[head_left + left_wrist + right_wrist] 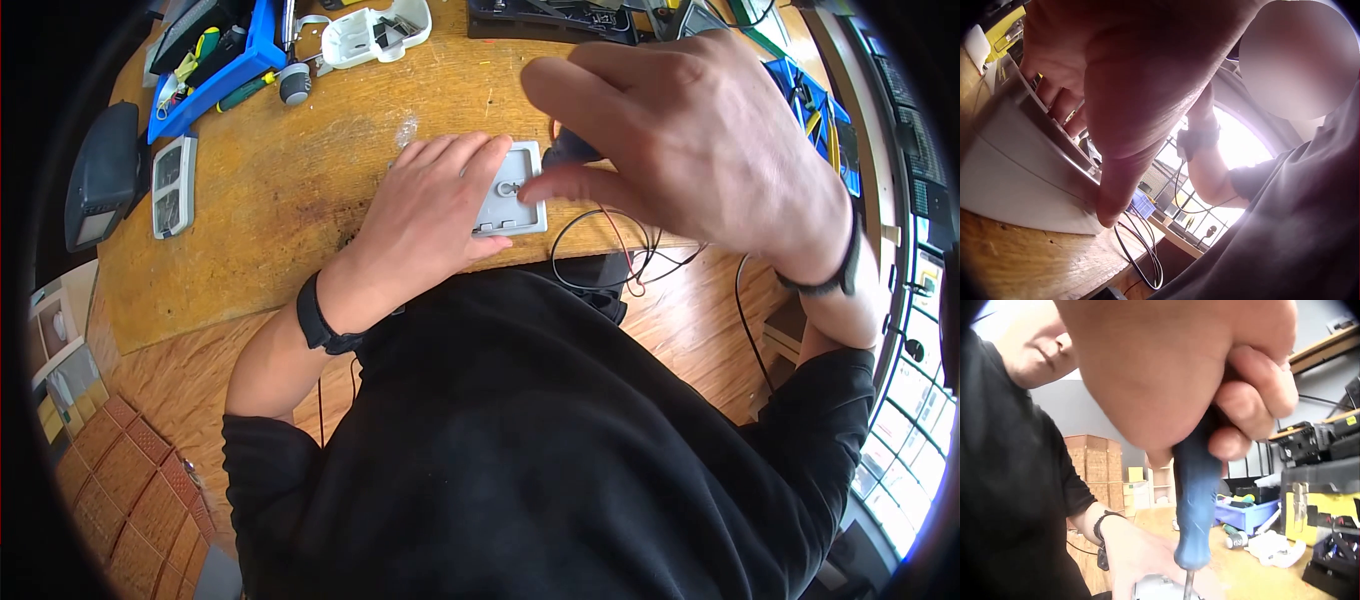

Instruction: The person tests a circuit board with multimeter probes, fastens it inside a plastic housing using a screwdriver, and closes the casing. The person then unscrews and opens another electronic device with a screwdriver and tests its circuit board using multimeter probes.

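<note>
A light grey plastic housing with a raised rim lies near the table's front edge. My left hand lies across its left part and grips it, the thumb at the near side and the fingers reaching over the top. In my right hand is a screwdriver with a blue handle, held upright with its metal shaft pointing down. The hand is above the housing's right part, by a round keyhole-shaped recess. The screwdriver's tip is out of view.
A blue tray of tools stands at the back left, near a white plastic shell. Two grey casings lie at the far left, one a framed piece. Thin cables loop over the front edge. Another blue bin stands at right.
</note>
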Motion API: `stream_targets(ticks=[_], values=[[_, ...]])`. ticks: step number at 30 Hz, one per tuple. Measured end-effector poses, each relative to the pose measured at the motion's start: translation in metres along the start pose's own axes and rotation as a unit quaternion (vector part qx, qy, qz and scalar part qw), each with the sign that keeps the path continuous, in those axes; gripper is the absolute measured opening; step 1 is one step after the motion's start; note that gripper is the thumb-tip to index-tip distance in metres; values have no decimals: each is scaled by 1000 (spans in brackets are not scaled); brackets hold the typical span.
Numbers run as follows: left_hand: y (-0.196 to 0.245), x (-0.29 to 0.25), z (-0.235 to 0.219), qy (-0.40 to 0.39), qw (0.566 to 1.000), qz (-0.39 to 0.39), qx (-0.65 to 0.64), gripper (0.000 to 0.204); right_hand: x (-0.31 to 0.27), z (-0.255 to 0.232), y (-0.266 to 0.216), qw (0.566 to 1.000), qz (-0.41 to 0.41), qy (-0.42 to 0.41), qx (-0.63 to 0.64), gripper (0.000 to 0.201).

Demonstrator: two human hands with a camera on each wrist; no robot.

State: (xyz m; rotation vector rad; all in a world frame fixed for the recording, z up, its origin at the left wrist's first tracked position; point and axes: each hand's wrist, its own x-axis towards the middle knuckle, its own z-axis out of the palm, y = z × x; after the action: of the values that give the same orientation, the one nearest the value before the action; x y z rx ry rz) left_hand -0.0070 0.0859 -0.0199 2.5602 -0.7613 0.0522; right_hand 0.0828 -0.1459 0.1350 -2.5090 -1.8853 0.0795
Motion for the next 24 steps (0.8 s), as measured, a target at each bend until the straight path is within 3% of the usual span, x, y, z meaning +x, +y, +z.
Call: stream_targets(ticks=[2, 3, 4, 6, 7, 10, 11, 12, 14, 15, 16, 19, 20, 22, 23, 24], values=[[0, 1, 0, 3, 1000, 2, -12, 92, 5, 10, -9, 987, -35, 158, 14, 37], [-2, 1, 0, 5, 1000, 1, -12, 92, 9, 13, -14, 984, -32, 176, 17, 44], [-3, -1, 0, -12, 1000, -1, -8, 92, 8, 10, -15, 984, -34, 174, 17, 44], [-3, -3, 1, -27, 1000, -7, -6, 91, -1, 2, -13, 996, -15, 47, 69, 42], [-2, -2, 1, -10, 1000, -5, -7, 91, -7, -1, -13, 999, 41, 5, 13, 42], [-1, -1, 2, 10, 1000, 2, -10, 90, -8, -5, -10, 997, 72, -23, 14, 43], [-1, -2, 3, 16, 1000, 0, -12, 90, -8, 1, -16, 996, 55, 72, 23, 45], [-2, -2, 2, 14, 1000, 0, -12, 90, -8, 9, -18, 995, 56, 73, 24, 45], [-4, -1, 2, -21, 1000, 3, -11, 90, -7, 21, -18, 981, -17, 129, 143, 44], [-3, -1, 1, -21, 1000, 4, -12, 90, -8, 13, -16, 991, -37, 53, 118, 45], [0, 0, -1, -17, 1000, -4, -14, 90, -8, 7, -15, 991, -38, 52, 118, 45], [1, -3, 2, 0, 1000, -3, -15, 90, -4, -12, -14, 992, 83, -95, 27, 53], [-1, -2, 3, 19, 1000, 3, -12, 89, -4, -10, -17, 992, 80, -93, 24, 53], [-1, -2, -1, -19, 999, -18, -19, 90, -10, 10, -29, 984, 1, 141, 105, 49], [-4, -3, -1, -1, 999, 0, -43, 90, -7, 18, -29, 980, -50, 132, 143, 47], [-5, -2, -1, 18, 997, 19, -69, 91, -10, 13, -31, 980, -47, 130, 142, 47]])
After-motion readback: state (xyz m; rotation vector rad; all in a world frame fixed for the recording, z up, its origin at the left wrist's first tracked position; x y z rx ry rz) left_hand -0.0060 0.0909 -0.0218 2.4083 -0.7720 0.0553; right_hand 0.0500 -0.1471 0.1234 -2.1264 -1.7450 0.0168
